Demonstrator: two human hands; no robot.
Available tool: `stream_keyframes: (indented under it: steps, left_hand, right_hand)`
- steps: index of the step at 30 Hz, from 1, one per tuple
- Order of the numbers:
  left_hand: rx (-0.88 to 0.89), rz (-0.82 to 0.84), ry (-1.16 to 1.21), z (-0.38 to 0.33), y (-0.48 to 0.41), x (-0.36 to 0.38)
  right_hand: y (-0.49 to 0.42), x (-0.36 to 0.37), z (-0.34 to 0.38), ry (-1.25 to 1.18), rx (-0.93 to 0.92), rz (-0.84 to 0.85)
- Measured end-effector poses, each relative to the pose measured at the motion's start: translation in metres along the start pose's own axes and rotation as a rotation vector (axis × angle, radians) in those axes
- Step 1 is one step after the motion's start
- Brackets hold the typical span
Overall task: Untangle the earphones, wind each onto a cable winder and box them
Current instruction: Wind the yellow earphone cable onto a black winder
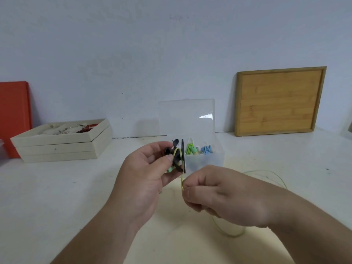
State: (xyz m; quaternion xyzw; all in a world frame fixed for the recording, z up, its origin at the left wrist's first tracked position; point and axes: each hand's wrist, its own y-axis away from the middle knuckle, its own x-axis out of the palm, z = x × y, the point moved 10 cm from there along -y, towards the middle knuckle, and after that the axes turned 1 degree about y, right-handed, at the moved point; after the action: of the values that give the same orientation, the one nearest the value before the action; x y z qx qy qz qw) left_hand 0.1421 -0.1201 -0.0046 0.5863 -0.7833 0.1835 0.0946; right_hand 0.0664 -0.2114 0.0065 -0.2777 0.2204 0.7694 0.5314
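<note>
While the left hand (144, 174) holds the black cable winder (180, 156) up at centre frame, thumb and fingers curled round its near side, the right hand (224, 197) pinches the yellow-green earphone cable (182, 180) directly beneath it.

Key relation: the short run of cable stands near vertical, from the pinch up to the winder's rim, so the pinch lies just below the spool. The winder discs sit edge-on to me, so I read the spool axis as roughly left-right across the frame. The rest of the cable trails to lower right and loops on the table (76, 187), well apart from the winder.

Judgement: winding is underway, with few turns on. The next wrap calls for the right hand to circle that axis, feeding slack.

A clear box (209, 161), lid open, stands just behind the winder and holds a green bundle (189, 148) and a blue bundle (206, 149).
</note>
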Motion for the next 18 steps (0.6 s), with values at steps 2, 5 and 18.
stream_keyframes:
  steps: [2, 5, 18]
  left_hand:
    - [0.027, 0.007, -0.077, -0.002, 0.0, 0.0]
    - [0.078, 0.016, -0.199, -0.008, 0.0, 0.0]
    - [0.178, 0.272, -0.447, -0.015, 0.015, 0.032]
  right_hand:
    - [0.0, -0.004, 0.001, 0.0, -0.009, -0.024]
    - [0.002, -0.016, 0.0, -0.016, -0.005, -0.104]
    - [0.014, -0.082, -0.04, -0.339, 0.028, -0.638]
